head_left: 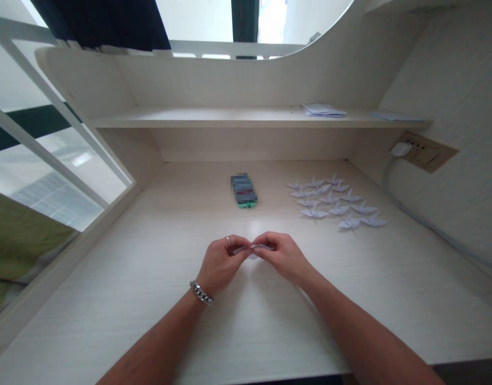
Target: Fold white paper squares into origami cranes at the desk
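Between my two hands, over the middle of the desk, is a small folded piece of white paper (pixel 252 256), mostly covered by my fingers. My left hand (pixel 225 260), with a ring and a chain bracelet, pinches its left part. From the other side my right hand (pixel 282 255) pinches the right part, the two thumbs almost meeting. Several white paper cranes (pixel 329 199) stand in loose rows on the desk, beyond my right hand and to its right. Straight ahead of my hands lies a phone (pixel 244 190) with a blurred screen and a green edge.
The pale desk (pixel 157 321) has a shelf (pixel 213 118) along its back. On that shelf lie a stack of white paper (pixel 323 110) and a flatter sheet (pixel 396 116). A plug (pixel 401 149) sits in the right wall socket, its cable (pixel 430 227) running down the right side. White rails (pixel 49 99) border the left.
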